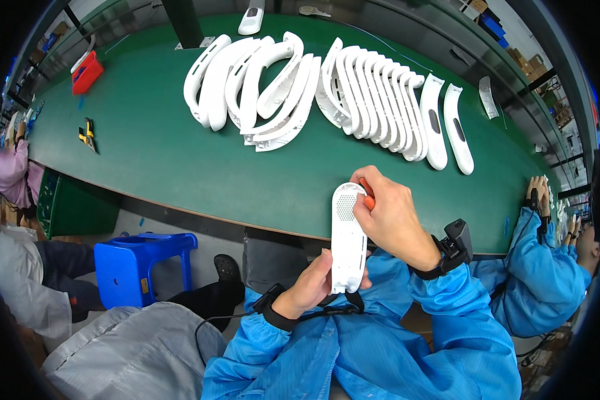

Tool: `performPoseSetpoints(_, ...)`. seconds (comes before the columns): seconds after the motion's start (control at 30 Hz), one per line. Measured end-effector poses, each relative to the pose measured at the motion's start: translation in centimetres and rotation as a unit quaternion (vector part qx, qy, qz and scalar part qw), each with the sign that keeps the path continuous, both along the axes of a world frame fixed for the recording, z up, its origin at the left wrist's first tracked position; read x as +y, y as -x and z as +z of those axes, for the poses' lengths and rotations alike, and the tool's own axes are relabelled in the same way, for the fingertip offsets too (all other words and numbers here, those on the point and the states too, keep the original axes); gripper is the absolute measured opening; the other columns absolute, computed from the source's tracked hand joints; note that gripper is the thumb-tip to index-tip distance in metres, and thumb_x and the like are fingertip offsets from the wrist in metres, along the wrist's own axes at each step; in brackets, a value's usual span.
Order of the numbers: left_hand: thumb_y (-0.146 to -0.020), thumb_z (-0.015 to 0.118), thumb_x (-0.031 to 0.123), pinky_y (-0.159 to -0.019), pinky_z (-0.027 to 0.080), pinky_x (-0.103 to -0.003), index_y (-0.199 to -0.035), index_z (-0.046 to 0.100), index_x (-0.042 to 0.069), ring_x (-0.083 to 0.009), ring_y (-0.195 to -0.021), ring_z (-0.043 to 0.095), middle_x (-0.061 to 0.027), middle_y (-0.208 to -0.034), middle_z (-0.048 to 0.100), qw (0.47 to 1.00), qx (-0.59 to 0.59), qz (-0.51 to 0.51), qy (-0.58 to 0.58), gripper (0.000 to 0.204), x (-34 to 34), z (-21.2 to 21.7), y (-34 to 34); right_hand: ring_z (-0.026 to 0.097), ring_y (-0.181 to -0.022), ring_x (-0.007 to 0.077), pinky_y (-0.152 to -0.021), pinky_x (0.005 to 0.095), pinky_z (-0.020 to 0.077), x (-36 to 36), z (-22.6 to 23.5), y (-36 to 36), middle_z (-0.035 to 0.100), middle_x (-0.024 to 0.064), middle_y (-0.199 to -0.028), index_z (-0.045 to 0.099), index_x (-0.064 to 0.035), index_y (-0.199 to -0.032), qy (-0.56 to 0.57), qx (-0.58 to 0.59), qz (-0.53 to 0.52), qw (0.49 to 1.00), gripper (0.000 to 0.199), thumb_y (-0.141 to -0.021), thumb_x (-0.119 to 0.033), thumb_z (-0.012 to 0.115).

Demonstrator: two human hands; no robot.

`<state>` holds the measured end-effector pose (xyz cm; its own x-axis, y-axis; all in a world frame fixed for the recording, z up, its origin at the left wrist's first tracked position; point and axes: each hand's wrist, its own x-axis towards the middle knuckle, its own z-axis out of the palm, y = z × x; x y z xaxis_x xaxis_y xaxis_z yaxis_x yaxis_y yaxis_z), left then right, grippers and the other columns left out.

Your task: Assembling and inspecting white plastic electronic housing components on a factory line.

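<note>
In the head view, the left hand [313,283] grips the near end of a long white plastic shell [349,243] pointing away from the body, by the green table [247,183]. The right hand [392,217], pinching an orange tool [369,201], is at its far, dotted end.

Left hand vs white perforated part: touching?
Touching. Head view: the left hand grips the white perforated part near its lower end, thumb at its left edge.

"What clothing shows?"
"Bright blue sleeves [455,297], matching a finely lined jacket [373,353]."
"Anything strapped on?"
"Black wristbands [429,273], a boxy black device [457,240] on the right, a thin cable [233,315] near the left."
</note>
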<state>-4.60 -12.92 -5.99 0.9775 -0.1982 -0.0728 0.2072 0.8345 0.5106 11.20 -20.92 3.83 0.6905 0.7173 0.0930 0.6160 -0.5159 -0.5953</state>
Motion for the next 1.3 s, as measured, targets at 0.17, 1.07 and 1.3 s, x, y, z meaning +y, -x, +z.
performPoseSetpoints(0.17,-0.1,0.024,0.055,-0.086,0.051,-0.037,-0.135,0.039,-0.004,-0.0255,-0.097,0.064,-0.0161,-0.109,0.062,0.997,-0.018,-0.037,0.058,0.07,0.1,0.9,-0.9,0.063,-0.072,0.038,-0.064,0.0441,0.0502,0.0,0.0,-0.4,0.064,0.0193,-0.085,0.055,-0.002,-0.102,-0.003,0.007,0.01,1.0,0.025,-0.082,-0.015,0.063)
performPoseSetpoints(1.07,-0.1,0.015,0.056,-0.068,0.05,-0.032,-0.117,0.048,0.002,-0.0199,-0.071,0.06,-0.0125,-0.085,0.061,0.996,0.077,0.052,-0.007,0.065,-1.2,1.9,0.5,0.03,-0.052,0.0098,-0.048,0.0263,0.0269,1.5,0.1,3.1,0.04,0.0044,-0.065,0.042,-0.0081,-0.089,-0.479,0.364,0.077,0.795,0.051,-0.098,-0.058,0.033)
performPoseSetpoints(1.3,-0.1,0.017,0.055,-0.067,0.05,-0.031,-0.117,0.048,0.002,-0.0194,-0.071,0.06,-0.012,-0.084,0.061,0.996,0.066,0.057,-0.009,0.064,-1.3,1.8,0.4,0.029,-0.053,0.0096,-0.049,0.0266,0.027,1.6,-0.4,3.2,0.04,0.0041,-0.067,0.042,-0.0086,-0.091,-0.488,0.37,0.086,0.786,0.049,-0.098,-0.056,0.034)
